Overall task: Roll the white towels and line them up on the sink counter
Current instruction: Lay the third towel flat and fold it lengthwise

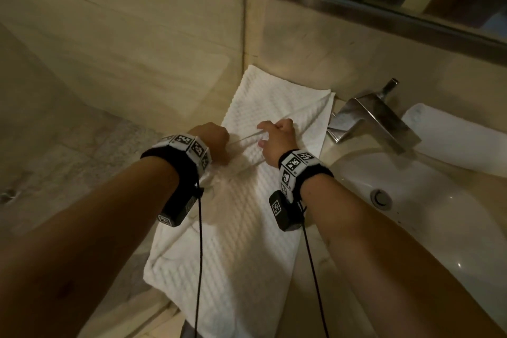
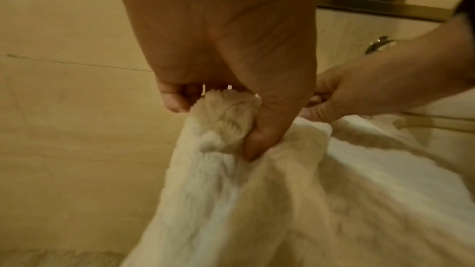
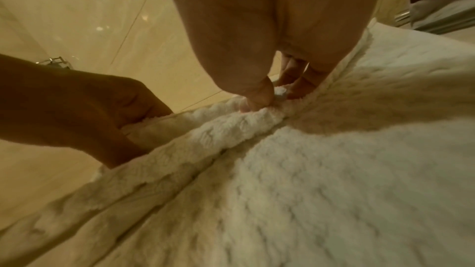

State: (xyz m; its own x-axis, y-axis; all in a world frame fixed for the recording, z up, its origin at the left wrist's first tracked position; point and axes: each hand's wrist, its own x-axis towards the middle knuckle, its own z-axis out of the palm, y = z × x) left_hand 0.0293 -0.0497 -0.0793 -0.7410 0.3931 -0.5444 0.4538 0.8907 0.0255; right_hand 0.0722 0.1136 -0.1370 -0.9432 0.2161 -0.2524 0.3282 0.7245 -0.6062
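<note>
The towel point(image 1: 247, 228) spread down the middle of the frame is white with a raised waffle-like grid of small squares. A rolled towel point(image 1: 452, 140) at the right edge is plain white. The bench point(image 1: 337, 291) and the wall point(image 1: 123, 35) at upper left are beige with faint paler streaks. The basin point(image 1: 411, 217) is glossy white, the faucet point(image 1: 370, 121) silver. Both wristbands point(image 1: 189, 151) are black, carrying white blocks printed with black square-patterned markers. The mirror frame point(image 1: 384, 11) at upper right is dark grey-brown.

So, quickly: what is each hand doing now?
Left hand: grips a bunched edge of the white towel.
Right hand: pinches the same towel's fold.
</note>
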